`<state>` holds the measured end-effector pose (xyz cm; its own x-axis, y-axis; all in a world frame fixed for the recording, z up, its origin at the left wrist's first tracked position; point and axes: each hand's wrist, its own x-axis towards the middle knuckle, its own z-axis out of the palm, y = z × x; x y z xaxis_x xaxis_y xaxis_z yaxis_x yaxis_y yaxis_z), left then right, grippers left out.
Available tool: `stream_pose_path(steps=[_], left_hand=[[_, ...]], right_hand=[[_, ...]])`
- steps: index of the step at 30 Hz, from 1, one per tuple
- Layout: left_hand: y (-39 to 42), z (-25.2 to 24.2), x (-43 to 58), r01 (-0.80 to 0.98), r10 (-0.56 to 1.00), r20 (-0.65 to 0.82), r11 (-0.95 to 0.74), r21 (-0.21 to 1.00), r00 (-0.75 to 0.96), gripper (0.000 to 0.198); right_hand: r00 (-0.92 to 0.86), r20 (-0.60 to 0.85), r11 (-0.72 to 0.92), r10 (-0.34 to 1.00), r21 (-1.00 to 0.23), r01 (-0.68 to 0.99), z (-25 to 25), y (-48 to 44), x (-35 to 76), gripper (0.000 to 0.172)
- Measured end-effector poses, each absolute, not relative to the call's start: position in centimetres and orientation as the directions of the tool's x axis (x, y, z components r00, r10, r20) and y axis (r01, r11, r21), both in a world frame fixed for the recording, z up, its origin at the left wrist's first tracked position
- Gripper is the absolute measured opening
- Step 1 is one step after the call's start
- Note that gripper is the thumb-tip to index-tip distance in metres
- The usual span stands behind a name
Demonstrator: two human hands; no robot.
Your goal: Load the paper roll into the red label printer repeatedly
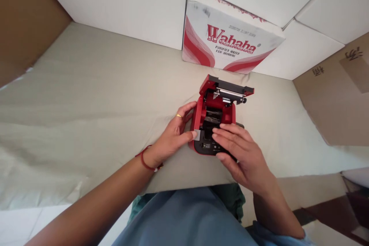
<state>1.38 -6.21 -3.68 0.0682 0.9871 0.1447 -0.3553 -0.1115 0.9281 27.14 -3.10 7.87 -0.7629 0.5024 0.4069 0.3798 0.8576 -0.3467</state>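
Note:
A small red and black label printer (198, 113) sits on the cloth-covered table with its lid (230, 86) raised. Inside are a dark bay and, on the lid's underside, a roller with a metal bar. My left hand (175, 130), wearing a ring and a red cord bracelet, grips the left wall, fingers along the outside and thumb on a grey tab (197, 135) at the front corner. Over the front right part of the printer lies my right hand (242, 150), fingers stretched out and fingertips at the front edge of the bay. It hides part of the front panel.
Behind the printer stands a white and red Wahaba-style water carton (230, 42), leaning against white boxes (129, 4). Brown cardboard (337, 92) borders the right, and another brown panel (29, 19) the left. A pale cloth (86, 103) covers the table.

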Motion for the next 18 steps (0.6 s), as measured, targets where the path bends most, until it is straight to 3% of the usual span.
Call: stream_pose_path(steps=[3, 5, 7, 9, 11, 14, 18], left_hand=[[-7.0, -3.1, 1.3, -0.17, 0.977, 0.211, -0.209, 0.963, -0.01, 0.076], [-7.7, -2.4, 1.2, 0.096, 0.923, 0.366, -0.357, 0.929, -0.114, 0.069], [-8.5, -1.7, 1.1, 0.382, 0.805, 0.579, -0.498, 0.778, -0.131, 0.067], [-9.2, -1.1, 1.3, 0.545, 0.675, 0.737, -0.609, 0.577, -0.026, 0.07], [-9.7, -0.7, 1.8, 0.586, 0.598, 0.796, -0.679, 0.442, 0.093, 0.072], [-9.9, -0.8, 2.6, 0.598, 0.594, 0.782, -0.701, 0.389, 0.189, 0.072], [-9.7, -1.0, 3.1, 0.635, 0.586, 0.777, -0.695, 0.337, 0.23, 0.064]], right_hand=[[-0.748, 0.43, 0.862, 0.506, -0.297, 0.411, 6.8, -4.8, 27.7, 0.03], [-0.729, 0.455, 0.859, 0.511, -0.264, 0.438, 6.2, -5.7, 28.0, 0.03], [-0.718, 0.469, 0.857, 0.514, -0.239, 0.457, 5.7, -6.3, 28.1, 0.033], [-0.711, 0.471, 0.851, 0.522, -0.235, 0.469, 5.4, -6.9, 28.0, 0.038], [-0.702, 0.467, 0.842, 0.538, -0.25, 0.478, 5.2, -7.2, 28.0, 0.044], [-0.693, 0.454, 0.829, 0.559, -0.313, 0.463, 5.4, -7.4, 28.3, 0.05], [-0.581, 0.454, 0.725, 0.676, -0.551, 0.413, 6.0, -5.6, 29.3, 0.036]])
